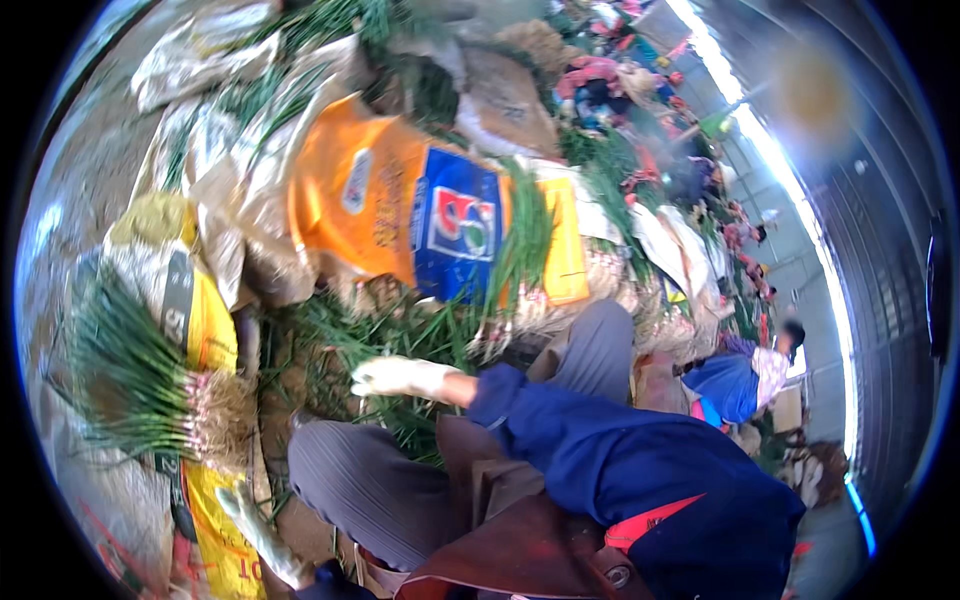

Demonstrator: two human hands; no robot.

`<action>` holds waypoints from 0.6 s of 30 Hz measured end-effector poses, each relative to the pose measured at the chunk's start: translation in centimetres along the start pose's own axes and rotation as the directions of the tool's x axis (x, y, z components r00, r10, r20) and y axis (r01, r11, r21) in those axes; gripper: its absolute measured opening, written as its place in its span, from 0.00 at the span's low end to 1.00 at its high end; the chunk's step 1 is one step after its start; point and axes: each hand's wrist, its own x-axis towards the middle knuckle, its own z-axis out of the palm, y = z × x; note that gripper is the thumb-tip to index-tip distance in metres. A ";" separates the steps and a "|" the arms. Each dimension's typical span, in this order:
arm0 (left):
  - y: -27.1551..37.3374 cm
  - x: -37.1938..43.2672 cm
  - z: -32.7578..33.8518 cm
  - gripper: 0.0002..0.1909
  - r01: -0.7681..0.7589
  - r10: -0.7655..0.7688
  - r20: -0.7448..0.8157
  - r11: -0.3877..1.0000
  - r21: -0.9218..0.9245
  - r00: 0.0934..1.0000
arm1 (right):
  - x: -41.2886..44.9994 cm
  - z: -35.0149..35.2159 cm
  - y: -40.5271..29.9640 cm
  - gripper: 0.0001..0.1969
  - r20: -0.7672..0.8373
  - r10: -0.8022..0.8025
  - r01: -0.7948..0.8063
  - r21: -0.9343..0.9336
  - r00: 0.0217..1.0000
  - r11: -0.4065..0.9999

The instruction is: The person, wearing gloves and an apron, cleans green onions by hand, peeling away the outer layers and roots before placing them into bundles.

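My left hand, in a pale work glove, is at the lower left beside a yellow printed sack. Its fingers are slightly apart with nothing visible in them. Just above it in the picture, a thick bundle of spring onions lies across the sack, pinkish bulbs and pale roots pointing right. My right hand, also gloved, reaches from a blue sleeve over loose green onion leaves, between my knees. Blur hides whether its fingers hold anything.
An orange and blue printed sack covers onions ahead of me. More spring onions lie beside it. My grey-trousered knee borders the working space. A person in blue sits at the right, with several other people farther off.
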 end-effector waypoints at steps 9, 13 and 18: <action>12.2 -12.5 8.7 0.35 -0.442 0.434 0.300 0.896 -0.045 0.849 | -24.1 2.6 12.2 0.22 -0.245 0.366 -0.352 0.101 0.898 0.930; 22.0 -20.8 15.4 0.30 -0.743 0.732 0.427 0.645 -0.179 0.532 | -24.2 7.2 17.0 0.22 -0.283 0.371 -0.270 0.338 0.884 0.901; 26.2 -27.2 22.8 0.29 -0.708 0.717 0.580 0.634 -0.311 0.387 | -27.8 7.6 13.8 0.16 -0.313 0.237 -0.178 0.205 0.920 0.962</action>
